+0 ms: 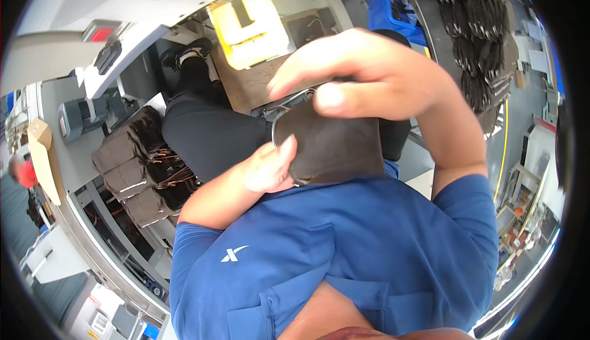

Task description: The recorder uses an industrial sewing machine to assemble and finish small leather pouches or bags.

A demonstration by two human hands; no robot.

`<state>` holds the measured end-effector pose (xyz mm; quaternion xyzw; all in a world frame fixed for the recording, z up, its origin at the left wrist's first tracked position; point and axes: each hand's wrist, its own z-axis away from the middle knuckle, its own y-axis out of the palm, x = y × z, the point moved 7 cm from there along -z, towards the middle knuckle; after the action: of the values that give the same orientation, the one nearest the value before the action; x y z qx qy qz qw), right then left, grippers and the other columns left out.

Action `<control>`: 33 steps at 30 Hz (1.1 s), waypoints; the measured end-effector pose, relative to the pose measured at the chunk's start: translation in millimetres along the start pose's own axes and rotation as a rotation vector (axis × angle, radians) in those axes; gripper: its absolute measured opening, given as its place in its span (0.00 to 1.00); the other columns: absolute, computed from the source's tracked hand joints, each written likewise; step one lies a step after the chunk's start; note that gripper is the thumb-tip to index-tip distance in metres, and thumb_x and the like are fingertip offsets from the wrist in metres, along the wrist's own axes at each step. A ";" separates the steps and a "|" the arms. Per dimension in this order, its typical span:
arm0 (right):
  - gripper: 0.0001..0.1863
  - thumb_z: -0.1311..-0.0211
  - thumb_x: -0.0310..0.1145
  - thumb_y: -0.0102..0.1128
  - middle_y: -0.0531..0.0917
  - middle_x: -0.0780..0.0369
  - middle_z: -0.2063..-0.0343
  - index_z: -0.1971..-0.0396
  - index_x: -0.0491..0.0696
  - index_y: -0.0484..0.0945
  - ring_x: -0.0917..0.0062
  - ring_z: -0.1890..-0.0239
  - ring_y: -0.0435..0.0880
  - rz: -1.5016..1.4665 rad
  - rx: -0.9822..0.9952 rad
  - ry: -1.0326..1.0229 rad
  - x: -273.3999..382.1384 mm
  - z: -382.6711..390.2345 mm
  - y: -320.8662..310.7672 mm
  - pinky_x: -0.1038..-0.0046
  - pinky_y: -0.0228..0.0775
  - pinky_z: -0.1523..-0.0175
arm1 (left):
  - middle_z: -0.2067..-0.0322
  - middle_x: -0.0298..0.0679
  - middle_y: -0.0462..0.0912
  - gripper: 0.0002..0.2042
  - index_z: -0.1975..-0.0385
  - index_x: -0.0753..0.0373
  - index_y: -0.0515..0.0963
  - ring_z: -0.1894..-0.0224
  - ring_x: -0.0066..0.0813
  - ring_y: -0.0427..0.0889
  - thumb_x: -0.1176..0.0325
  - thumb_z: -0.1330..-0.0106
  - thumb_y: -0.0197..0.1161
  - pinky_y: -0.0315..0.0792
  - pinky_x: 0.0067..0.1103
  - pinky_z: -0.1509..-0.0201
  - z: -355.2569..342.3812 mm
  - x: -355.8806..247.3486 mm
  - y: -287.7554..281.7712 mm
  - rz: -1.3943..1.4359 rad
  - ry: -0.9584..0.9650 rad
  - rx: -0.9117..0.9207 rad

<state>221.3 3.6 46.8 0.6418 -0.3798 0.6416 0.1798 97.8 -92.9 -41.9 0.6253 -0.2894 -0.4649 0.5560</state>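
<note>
A dark grey-brown flat piece (338, 146), with a curved pale edge on its left side, is held close to my blue-shirted front. My left hand (268, 169) grips its left edge, the thumb lying on top and the fingers hidden underneath. Over its far edge arches my right hand (381, 73), slightly blurred, with the fingers bent and a gap between them and the thumb. Nothing shows in that gap. Thin wire-like strands (299, 101) stick out by the far left corner of the piece, below my right hand's fingers.
Stacks of similar dark pieces with brownish strands (132, 165) lie at my left. Dark bundles (473, 27) cover a surface at the far right. Ahead are a yellow bin (270, 23), a blue bin (378, 8) and a white machine housing (55, 8). A grey motor (80, 119) sits left.
</note>
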 end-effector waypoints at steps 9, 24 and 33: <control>0.39 0.28 0.62 0.48 0.81 0.51 0.81 0.78 0.36 0.81 0.65 0.76 0.78 -0.108 0.687 0.288 -23.8 -23.1 82.9 0.64 0.73 0.64 | 0.30 0.51 0.62 0.36 0.29 0.70 0.57 0.27 0.43 0.62 0.49 0.27 0.56 0.59 0.37 0.25 -2.2 26.5 -23.0 -0.117 -0.062 0.302; 0.34 0.36 0.57 0.57 0.78 0.49 0.85 0.83 0.37 0.81 0.54 0.78 0.81 0.380 0.455 0.173 -6.5 -45.9 60.9 0.58 0.73 0.69 | 0.30 0.52 0.63 0.43 0.31 0.73 0.59 0.27 0.44 0.61 0.43 0.33 0.64 0.57 0.36 0.25 -0.2 33.0 -11.5 -0.468 -0.101 0.799; 0.33 0.42 0.54 0.69 0.67 0.56 0.93 0.94 0.46 0.67 0.59 0.87 0.68 0.410 0.286 -0.084 -6.8 -36.9 59.4 0.61 0.60 0.79 | 0.34 0.56 0.68 0.46 0.38 0.73 0.70 0.26 0.43 0.59 0.37 0.43 0.71 0.53 0.32 0.24 7.0 40.7 -13.6 -1.029 -0.415 0.904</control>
<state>154.1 -6.6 29.2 0.5961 -0.4144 0.6848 -0.0627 105.6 -128.7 -65.3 0.7504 -0.2217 -0.6121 -0.1142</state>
